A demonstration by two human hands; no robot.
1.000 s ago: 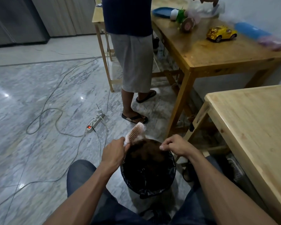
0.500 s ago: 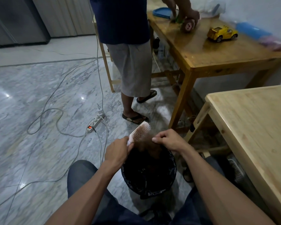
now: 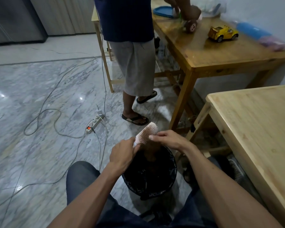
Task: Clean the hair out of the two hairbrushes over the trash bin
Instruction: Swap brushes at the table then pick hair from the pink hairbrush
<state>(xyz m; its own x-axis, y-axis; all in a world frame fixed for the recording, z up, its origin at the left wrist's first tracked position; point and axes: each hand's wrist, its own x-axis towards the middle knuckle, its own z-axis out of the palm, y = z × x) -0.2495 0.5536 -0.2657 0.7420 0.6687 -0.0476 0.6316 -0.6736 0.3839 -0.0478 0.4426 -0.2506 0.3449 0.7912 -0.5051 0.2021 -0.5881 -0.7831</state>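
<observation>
Compared with one second earlier, the right hand (image 3: 169,139) has risen from the rim of the trash bin (image 3: 169,178) to the bristle face of the hairbrush (image 3: 146,133), and the brush head sits slightly higher above the bin. The bystander (image 3: 130,46) has leaned to the far wooden table (image 3: 220,51), hands now on a blurred object there.

The trash bin, lined with a black bag, stands on the marble floor between the seated person's knees; a brown clump of hair (image 3: 150,152) hangs below the brush into its mouth. Other contents are too dark to tell.

The left hand (image 3: 123,155) is closed around the brush handle, the head projecting up and away beyond its knuckles. The right hand's fingertips (image 3: 150,137) are pinched together against the bristles at mid-head; whether they grip strands cannot be told. The hair clump lies directly under those fingertips, between the two hands.

A yellow toy truck (image 3: 223,32) stands on the far table.
</observation>
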